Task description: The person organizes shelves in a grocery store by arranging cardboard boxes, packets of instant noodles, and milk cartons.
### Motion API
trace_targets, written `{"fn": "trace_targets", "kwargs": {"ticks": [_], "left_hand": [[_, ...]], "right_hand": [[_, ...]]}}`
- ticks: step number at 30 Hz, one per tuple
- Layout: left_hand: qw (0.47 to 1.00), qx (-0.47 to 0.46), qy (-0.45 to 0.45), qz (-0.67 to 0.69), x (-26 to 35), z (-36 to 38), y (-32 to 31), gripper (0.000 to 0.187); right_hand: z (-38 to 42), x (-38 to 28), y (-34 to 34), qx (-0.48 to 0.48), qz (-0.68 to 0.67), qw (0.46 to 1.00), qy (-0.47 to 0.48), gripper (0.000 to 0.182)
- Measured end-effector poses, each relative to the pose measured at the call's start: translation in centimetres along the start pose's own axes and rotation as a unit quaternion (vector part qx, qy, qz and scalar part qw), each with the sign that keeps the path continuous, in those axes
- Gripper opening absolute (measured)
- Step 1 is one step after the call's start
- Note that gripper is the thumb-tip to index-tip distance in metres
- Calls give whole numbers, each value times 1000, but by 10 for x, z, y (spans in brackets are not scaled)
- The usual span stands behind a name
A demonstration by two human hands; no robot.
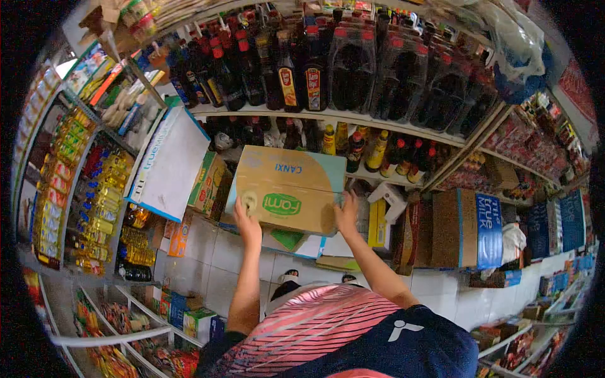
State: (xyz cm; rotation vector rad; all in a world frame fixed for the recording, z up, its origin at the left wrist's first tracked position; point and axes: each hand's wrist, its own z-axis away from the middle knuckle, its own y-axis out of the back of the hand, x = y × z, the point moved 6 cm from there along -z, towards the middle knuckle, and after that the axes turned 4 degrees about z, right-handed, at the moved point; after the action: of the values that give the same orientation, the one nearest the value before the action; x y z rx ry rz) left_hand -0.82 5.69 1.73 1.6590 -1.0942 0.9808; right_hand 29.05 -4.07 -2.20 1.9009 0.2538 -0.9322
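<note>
A brown cardboard carton (287, 171) with a green Fami logo and the word CANXI is tilted in front of me, over other boxes. My left hand (246, 217) grips its near left edge. At the right edge my right hand (346, 211) holds the same carton, fingers bent against its side. The undersides of both hands' grips are hidden. Beneath the carton, a green and white box (288, 239) shows partly. To the left stands a white-topped True Milk carton (169, 165). A yellow box (377, 223) lies right of my right hand.
Dark sauce bottles (313, 79) with red caps line the shelf (277, 114) ahead. Smaller yellow-labelled bottles (376, 151) stand below. Yellow oil bottles (104, 205) fill the left rack. Milk cartons (469, 228) sit at right on the tiled floor (435, 287). More racks stand behind.
</note>
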Motion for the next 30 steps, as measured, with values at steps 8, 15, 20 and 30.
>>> {"fn": "trace_targets", "kwargs": {"ticks": [8, 15, 20, 30], "left_hand": [[879, -264, -207, -338, 35, -13, -116, 55], [857, -335, -258, -295, 60, 42, -191, 42], [862, -196, -164, -438, 2, -33, -115, 44], [853, -164, -93, -486, 8, -27, -108, 46]], "right_hand": [[-7, -39, -9, -9, 102, 981, -165, 50], [2, -32, -11, -24, 131, 973, -190, 49], [-1, -30, -14, -21, 168, 970, -174, 52], [-1, -38, -6, -26, 131, 970, -205, 52]]}}
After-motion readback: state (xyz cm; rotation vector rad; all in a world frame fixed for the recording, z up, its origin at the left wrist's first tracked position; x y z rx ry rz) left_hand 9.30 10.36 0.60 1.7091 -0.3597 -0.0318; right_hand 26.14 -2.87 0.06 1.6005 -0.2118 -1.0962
